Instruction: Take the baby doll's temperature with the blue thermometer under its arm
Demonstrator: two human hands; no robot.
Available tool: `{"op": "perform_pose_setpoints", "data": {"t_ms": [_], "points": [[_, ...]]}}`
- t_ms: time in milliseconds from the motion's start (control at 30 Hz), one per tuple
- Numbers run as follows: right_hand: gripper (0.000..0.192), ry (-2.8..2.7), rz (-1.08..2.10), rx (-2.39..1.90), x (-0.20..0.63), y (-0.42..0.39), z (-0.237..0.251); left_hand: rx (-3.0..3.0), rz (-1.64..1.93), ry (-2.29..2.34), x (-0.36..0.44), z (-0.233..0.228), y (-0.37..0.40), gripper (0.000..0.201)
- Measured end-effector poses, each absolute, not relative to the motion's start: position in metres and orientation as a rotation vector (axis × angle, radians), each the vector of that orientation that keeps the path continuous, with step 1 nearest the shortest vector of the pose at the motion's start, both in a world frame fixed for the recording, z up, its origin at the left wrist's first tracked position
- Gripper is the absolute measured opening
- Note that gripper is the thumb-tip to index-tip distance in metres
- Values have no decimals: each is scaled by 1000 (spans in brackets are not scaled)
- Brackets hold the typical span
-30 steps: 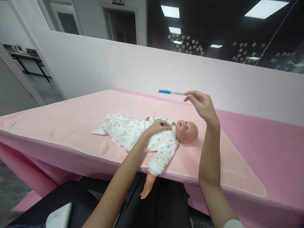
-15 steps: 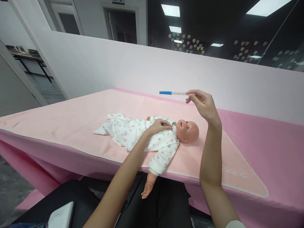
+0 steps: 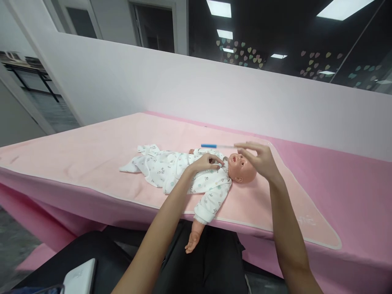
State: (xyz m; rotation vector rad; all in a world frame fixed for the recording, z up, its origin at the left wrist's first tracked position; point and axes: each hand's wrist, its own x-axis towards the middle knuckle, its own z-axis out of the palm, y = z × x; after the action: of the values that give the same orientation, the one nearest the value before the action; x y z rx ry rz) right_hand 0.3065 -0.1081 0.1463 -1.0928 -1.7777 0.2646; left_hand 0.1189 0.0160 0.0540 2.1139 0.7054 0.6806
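Blue-ended stick (image 3: 208, 145) juts leftward, pinched in right grip (image 3: 259, 159) — left grip (image 3: 202, 163) at doll's (image 3: 211, 183) collar (image 3: 226, 167), hold unclear

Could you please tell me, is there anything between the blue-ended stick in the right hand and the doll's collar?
No separate object visibly blocks the gap between the blue-ended stick, in the right hand, and the doll's collar. Only the left hand sits close, at the collar; exact depth is unclear.
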Motion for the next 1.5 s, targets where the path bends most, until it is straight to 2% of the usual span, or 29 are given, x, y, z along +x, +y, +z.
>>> {"op": "perform_pose_setpoints", "data": {"t_ms": [233, 400, 900, 1400, 1500], "points": [[26, -1486, 441, -1434, 354, -171, 34, 2069, 737, 651, 119, 53, 15, 27], [29, -1392, 509, -1592, 378, -188, -10, 2026, 767, 675, 120, 50, 17, 28], [25, -1558, 54, -1771, 384, -184, -23, 1968, 807, 715, 122, 55, 11, 25], [25, -1302, 297, -1721, 384, -185, -17, 1880, 857, 689, 121, 49, 16, 27], [25, -1203, 256, -1631, 378, -186, -6, 1809, 899, 703, 121, 49, 16, 28]]}}
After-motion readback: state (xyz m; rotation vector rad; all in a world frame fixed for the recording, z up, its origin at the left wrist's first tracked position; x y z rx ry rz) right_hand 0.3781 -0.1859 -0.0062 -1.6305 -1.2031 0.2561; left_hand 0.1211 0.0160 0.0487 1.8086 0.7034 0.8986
